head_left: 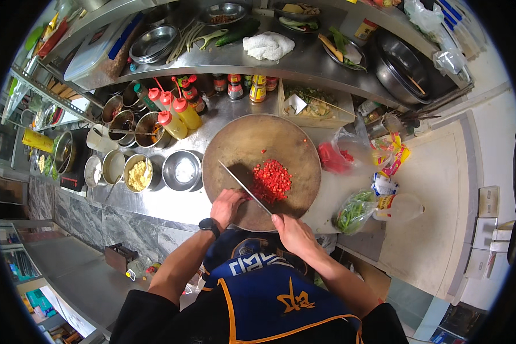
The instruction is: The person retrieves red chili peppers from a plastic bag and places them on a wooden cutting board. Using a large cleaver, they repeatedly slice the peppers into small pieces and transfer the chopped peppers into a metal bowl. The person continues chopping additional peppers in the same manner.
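A round wooden chopping board (236, 137) lies before me on the metal counter. My right hand (294, 234) grips a knife (245, 188), whose blade slants up and left across the board. To the right of the blade sits a heap of chopped red chillies (273, 176), with a few loose bits farther up. My left hand (228, 206), a black watch on its wrist, holds red chillies against the board, left of the blade; the fingertips are partly hidden. Beside the board on the left stands an empty metal bowl (182, 170).
Squeeze bottles (172, 124) and a bowl of minced yellowish food (139, 173) stand left. At right lie a plastic bag with red contents (335, 155) and a bag of green vegetables (356, 213). A metal shelf (223, 64) spans the back.
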Available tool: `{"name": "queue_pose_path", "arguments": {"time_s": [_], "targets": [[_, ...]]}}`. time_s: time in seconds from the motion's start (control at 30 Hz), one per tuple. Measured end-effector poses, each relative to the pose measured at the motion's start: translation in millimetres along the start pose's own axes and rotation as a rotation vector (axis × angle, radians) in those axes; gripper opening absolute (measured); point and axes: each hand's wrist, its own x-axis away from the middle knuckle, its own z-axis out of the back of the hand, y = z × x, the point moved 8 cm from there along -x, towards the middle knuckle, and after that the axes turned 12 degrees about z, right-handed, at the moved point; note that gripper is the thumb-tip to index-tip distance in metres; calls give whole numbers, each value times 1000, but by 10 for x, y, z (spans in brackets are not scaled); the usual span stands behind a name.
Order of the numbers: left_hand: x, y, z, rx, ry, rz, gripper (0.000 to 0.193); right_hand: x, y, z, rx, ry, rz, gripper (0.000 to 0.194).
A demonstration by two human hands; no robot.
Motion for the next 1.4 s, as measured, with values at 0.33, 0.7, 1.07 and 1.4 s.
{"name": "queue_pose_path", "arguments": {"time_s": [0.33,0.7,1.07,1.4], "targets": [[79,159,169,-34,72,-87,21,84,184,-182,5,-39,-75,58],[149,-1,81,-28,-2,-73,17,40,-101,-37,60,-13,8,56],[281,-26,179,-16,38,-66,20,132,-20,-113,77,-126,-67,57],[365,-153,158,-17,0,27,20,157,-65,-97,34,-124,-31,58]]}}
